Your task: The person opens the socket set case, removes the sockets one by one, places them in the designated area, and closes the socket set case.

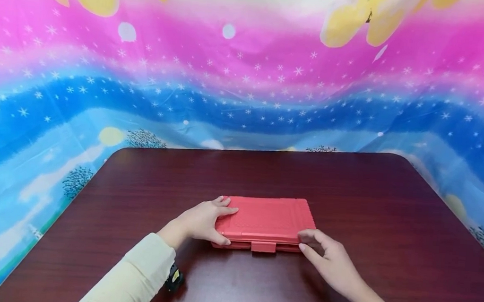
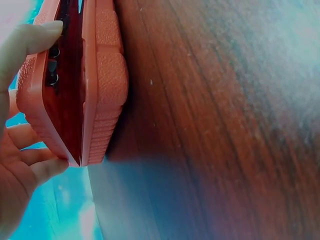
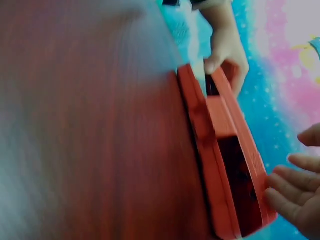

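Note:
A flat red plastic case (image 1: 272, 217) lies on the table, its lid raised slightly at the front edge. A latch tab (image 1: 263, 247) hangs at the middle of that edge. My left hand (image 1: 208, 218) grips the lid's left end, thumb over the front rim and fingers spread toward the back. Inside the gap, small dark round-ended pieces (image 2: 53, 75) show near the thumb in the left wrist view. At the right front corner is my right hand (image 1: 337, 262), its loosely bent fingers (image 3: 287, 187) right at the lid's edge. Most of the case's inside is hidden.
The dark reddish-brown wooden table (image 1: 362, 193) has rounded far corners. A colourful patterned cloth (image 1: 247, 90) hangs behind and along both sides. A small black device (image 1: 175, 278) sits by the left sleeve cuff.

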A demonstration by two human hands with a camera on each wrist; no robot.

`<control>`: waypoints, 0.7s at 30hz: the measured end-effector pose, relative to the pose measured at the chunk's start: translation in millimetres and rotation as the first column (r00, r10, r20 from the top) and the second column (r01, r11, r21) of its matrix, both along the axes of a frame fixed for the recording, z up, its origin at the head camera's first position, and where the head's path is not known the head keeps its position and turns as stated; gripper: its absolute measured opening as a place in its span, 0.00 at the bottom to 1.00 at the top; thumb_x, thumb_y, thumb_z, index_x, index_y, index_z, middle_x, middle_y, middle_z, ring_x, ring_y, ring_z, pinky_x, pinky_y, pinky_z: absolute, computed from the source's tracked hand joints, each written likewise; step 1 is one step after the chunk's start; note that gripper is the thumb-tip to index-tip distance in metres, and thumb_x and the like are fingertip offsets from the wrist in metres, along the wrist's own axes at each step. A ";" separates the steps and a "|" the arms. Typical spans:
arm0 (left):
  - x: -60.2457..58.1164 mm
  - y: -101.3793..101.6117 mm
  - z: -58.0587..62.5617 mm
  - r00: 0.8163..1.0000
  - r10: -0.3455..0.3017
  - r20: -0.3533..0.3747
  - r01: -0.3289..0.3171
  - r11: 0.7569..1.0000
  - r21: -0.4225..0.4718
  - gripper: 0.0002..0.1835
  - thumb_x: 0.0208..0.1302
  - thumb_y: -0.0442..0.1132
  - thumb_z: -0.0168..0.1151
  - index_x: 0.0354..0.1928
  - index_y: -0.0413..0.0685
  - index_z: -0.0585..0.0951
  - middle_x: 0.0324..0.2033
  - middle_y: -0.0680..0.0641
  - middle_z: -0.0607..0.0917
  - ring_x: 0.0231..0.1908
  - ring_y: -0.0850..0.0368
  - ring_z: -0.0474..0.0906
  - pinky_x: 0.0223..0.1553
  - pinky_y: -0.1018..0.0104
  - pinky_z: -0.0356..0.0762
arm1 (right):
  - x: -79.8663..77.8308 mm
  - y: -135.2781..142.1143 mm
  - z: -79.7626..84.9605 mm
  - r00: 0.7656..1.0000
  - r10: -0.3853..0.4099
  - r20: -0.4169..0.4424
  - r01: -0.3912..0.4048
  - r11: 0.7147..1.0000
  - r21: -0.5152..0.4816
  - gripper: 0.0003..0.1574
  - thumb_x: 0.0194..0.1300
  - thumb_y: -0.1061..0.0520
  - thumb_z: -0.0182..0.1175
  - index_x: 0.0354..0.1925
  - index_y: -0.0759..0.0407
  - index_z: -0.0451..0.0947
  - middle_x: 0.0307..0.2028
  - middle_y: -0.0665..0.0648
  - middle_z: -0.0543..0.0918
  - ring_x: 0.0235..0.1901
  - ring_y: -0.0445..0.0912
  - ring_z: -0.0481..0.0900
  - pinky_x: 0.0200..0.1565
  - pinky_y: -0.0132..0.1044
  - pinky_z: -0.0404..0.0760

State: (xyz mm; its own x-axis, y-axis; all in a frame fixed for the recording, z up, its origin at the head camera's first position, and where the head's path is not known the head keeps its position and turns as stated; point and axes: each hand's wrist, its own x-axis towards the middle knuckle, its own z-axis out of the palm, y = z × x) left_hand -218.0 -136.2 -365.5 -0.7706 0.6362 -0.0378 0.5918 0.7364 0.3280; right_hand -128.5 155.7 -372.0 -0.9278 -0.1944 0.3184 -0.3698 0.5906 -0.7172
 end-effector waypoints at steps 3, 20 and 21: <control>-0.7 -0.4 -0.2 1.000 -0.001 -0.004 0.001 1.000 0.014 0.40 0.39 0.56 0.66 0.58 0.53 0.68 0.60 0.45 0.61 0.61 0.51 0.51 0.53 0.58 0.60 | -7.1 7.2 1.5 0.989 0.018 -0.149 0.000 0.992 0.125 0.15 0.52 0.60 0.61 0.41 0.58 0.76 0.37 0.48 0.78 0.38 0.41 0.74 0.33 0.37 0.73; -6.9 -5.9 11.4 0.999 -0.035 0.022 0.032 0.994 0.108 0.34 0.40 0.55 0.66 0.53 0.52 0.73 0.54 0.45 0.70 0.57 0.54 0.60 0.52 0.61 0.62 | -41.5 27.2 -8.1 0.952 0.185 -0.244 -0.088 0.929 0.360 0.29 0.42 0.69 0.66 0.47 0.62 0.73 0.48 0.60 0.73 0.49 0.54 0.68 0.44 0.49 0.69; -7.1 -6.5 12.4 0.999 -0.034 0.028 0.030 0.993 0.117 0.34 0.40 0.55 0.66 0.53 0.52 0.74 0.54 0.45 0.70 0.57 0.54 0.61 0.52 0.62 0.63 | -42.4 27.6 -8.0 0.950 0.184 -0.251 -0.087 0.931 0.355 0.29 0.42 0.68 0.66 0.47 0.62 0.73 0.48 0.60 0.73 0.49 0.54 0.68 0.44 0.49 0.70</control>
State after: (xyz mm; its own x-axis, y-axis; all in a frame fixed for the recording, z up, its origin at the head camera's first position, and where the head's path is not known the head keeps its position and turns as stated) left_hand -225.0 -142.7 -353.2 -0.7496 0.6617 0.0150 0.6028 0.6732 0.4284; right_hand -170.9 183.4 -380.0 -0.7696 -0.4522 0.4509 -0.6172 0.7079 -0.3435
